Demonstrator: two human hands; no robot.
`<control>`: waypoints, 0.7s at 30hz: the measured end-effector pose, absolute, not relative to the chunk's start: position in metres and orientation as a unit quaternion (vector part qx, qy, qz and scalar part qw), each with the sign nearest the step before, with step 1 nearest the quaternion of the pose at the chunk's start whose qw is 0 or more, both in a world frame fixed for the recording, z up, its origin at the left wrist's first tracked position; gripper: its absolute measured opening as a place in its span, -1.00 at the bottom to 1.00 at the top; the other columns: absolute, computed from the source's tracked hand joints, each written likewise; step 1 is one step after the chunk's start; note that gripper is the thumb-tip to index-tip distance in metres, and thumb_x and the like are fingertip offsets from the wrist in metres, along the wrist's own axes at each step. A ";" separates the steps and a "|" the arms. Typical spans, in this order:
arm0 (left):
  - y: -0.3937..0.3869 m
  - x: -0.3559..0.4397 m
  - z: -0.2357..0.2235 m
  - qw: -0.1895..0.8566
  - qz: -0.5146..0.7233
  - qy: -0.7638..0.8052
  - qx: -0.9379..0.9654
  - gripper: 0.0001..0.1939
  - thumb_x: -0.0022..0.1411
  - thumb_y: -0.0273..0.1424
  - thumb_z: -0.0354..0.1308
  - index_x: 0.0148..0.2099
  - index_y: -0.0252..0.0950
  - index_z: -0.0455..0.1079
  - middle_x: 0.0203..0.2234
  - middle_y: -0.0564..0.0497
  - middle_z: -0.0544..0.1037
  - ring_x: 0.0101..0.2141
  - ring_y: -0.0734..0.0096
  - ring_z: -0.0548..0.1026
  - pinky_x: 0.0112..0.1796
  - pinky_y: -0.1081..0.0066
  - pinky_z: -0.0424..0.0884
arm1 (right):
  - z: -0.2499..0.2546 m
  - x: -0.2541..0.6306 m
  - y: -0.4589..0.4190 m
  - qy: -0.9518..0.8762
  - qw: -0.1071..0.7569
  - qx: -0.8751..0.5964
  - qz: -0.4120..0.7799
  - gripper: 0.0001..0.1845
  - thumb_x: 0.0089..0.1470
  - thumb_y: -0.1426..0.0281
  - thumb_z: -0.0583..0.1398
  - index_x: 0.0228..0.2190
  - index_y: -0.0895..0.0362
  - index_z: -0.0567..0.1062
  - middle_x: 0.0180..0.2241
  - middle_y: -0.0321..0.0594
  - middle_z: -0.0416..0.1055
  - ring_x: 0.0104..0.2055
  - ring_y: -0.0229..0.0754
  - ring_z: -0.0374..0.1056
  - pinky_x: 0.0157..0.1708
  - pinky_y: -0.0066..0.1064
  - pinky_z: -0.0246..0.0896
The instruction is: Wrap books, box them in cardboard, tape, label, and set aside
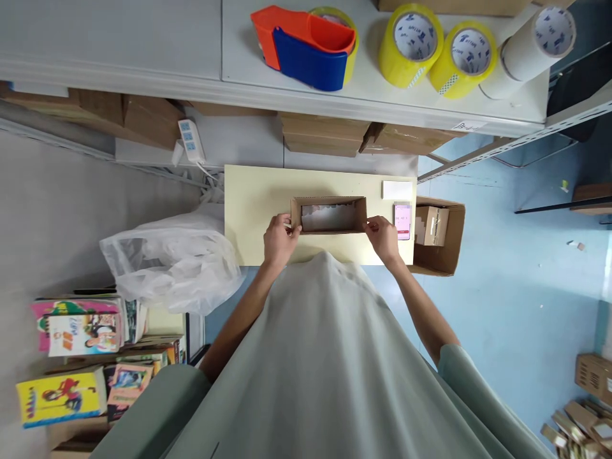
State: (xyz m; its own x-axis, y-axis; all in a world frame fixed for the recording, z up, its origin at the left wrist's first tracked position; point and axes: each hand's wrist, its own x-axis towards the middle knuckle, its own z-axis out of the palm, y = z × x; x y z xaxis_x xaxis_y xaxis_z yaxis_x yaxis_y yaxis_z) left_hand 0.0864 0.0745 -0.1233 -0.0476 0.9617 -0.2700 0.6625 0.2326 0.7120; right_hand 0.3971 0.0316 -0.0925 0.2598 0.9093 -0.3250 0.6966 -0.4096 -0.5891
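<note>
A small open cardboard box [296,210] stands on the pale yellow table in front of me, its top facing up. Inside it shows something whitish-grey [329,218] with an uneven edge; I cannot make out what it is. At the box's near left corner, my left hand [279,242] is closed, thumb and fingers pinching the cardboard. My right hand [382,238] grips the near right corner the same way. Just right of that hand lies a phone [402,222] with a pink screen, and behind the phone sits a flat white object [397,190].
Right of the table [258,191] is a larger carton [455,239] with a small box inside. A crumpled plastic bag [172,255] bulges at the left, above stacked magazines [86,335]. The shelf ahead bears a tape dispenser [306,48] and yellow tape rolls [411,41].
</note>
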 end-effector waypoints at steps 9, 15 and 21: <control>0.067 0.095 -0.128 0.365 0.220 0.658 0.621 -0.63 0.41 -0.36 0.28 0.23 -0.18 0.52 0.01 -0.13 0.48 -0.24 0.21 0.59 0.03 0.15 0.58 | -0.098 0.381 0.028 -0.551 0.158 -0.757 0.314 -0.74 0.44 0.30 0.19 -0.10 0.10 0.68 -0.11 -0.04 0.66 -0.20 0.00 0.64 -0.11 -0.19 0.55; 0.070 0.098 -0.135 0.394 0.205 0.620 0.646 -0.50 0.36 -0.42 0.27 0.32 -0.20 0.53 -0.01 -0.12 0.45 -0.23 0.24 0.57 0.03 0.19 0.59 | -0.109 0.363 0.029 -0.612 0.093 -0.711 0.335 -0.66 0.48 0.32 0.15 0.06 0.09 0.70 0.12 0.02 0.58 -0.02 0.03 0.62 -0.01 -0.18 0.58; 0.060 0.111 -0.133 0.410 0.202 0.620 0.638 -0.48 0.34 -0.41 0.31 0.32 -0.21 0.50 -0.02 -0.10 0.49 -0.27 0.27 0.57 -0.01 0.18 0.59 | -0.109 0.369 0.019 -0.639 0.084 -0.705 0.296 -0.52 0.51 0.21 0.17 0.29 0.15 0.53 0.39 0.16 0.40 0.37 0.23 0.42 0.13 0.02 0.60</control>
State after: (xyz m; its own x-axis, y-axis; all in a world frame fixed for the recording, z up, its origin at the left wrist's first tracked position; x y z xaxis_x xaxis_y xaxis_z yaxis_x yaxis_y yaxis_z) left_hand 0.1106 0.0599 -0.1334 0.1498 0.9567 -0.2495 0.6251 0.1038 0.7736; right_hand 0.3690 0.0188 -0.1094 0.0090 0.9504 -0.3108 0.8510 -0.1705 -0.4967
